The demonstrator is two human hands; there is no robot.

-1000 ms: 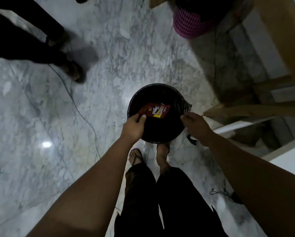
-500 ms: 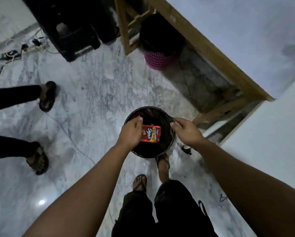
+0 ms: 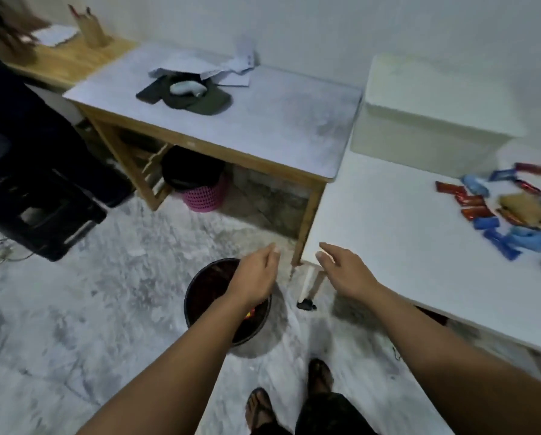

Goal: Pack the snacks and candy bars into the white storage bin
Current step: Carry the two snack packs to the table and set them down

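Marble floor (image 3: 74, 309), grey-veined, blurred by camera motion. Person stands over it, both arms stretched forward.

Left hand (image 3: 256, 274): fingers straight and relaxed, palm down, holding nothing. It hangs above a dark round bucket (image 3: 200, 296) on the floor; a scrap of red and yellow wrapper (image 3: 253, 314) shows inside, just beneath the wrist.

Right hand (image 3: 344, 271): likewise spread loose, empty, level with the near corner of the white worktop (image 3: 388, 221).

Snacks and candy bars (image 3: 507, 208): a loose scatter of red, blue and tan wrappers lying flat on the worktop, well off to the right of the right hand. Brands too blurred to read.

White storage bin (image 3: 429, 120): boxy, pale, on the same worktop beyond the right hand, farther back than the snacks, against the wall.

Ahead of the left hand: a wood-framed table (image 3: 278, 120) carrying a dark cap (image 3: 206, 100) and papers (image 3: 231, 70), with a pink basket (image 3: 203, 196) underneath.
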